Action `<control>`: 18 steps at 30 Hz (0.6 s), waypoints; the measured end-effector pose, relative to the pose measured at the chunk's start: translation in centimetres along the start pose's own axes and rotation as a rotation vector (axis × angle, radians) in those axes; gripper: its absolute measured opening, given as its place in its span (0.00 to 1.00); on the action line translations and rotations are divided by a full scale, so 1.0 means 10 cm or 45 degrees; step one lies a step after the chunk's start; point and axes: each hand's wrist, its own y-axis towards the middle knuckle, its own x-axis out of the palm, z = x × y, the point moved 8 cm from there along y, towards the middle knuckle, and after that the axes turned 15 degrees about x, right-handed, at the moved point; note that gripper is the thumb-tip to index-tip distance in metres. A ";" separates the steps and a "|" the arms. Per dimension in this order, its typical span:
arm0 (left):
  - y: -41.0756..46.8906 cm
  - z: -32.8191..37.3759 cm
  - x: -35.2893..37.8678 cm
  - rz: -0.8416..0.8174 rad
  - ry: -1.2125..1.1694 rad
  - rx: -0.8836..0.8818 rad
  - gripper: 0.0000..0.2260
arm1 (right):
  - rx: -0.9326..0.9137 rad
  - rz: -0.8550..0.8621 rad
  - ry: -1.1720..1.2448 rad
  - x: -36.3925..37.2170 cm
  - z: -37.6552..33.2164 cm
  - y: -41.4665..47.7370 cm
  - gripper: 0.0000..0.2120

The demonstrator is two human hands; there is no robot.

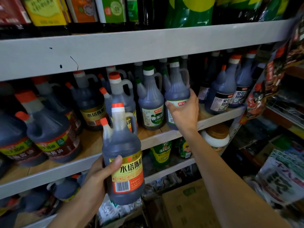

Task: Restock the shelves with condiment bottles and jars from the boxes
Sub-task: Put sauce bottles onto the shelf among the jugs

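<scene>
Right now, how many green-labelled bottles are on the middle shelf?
2: a free bottle, right of it a gripped bottle in the right hand; more may hide behind.

The orange-capped vinegar bottle (122, 153) is held upright by the left hand (98, 176), out in front of the middle shelf (69, 170) and not set down on it. It's filled with dark liquid, and a side handle, a small second spout and a yellow-and-orange label with a barcode can be seen. A green-capped bottle (176, 89) with a pale green label is gripped around its body by the right hand (185, 112) at the shelf's front edge, just beside a matching bottle (150, 102). More orange-capped ones (120, 89) are lined up behind. A brown cardboard box (189, 208) is parked low down, under the shelves.
</scene>
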 end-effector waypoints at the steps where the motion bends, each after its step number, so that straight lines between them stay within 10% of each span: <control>1: 0.02 0.01 -0.03 0.017 -0.009 0.013 0.19 | -0.003 -0.006 0.056 0.02 0.00 0.02 0.46; 18: 0.33 0.21 -0.24 0.038 -0.042 0.210 0.13 | 0.015 -0.311 0.305 0.15 0.18 0.11 0.42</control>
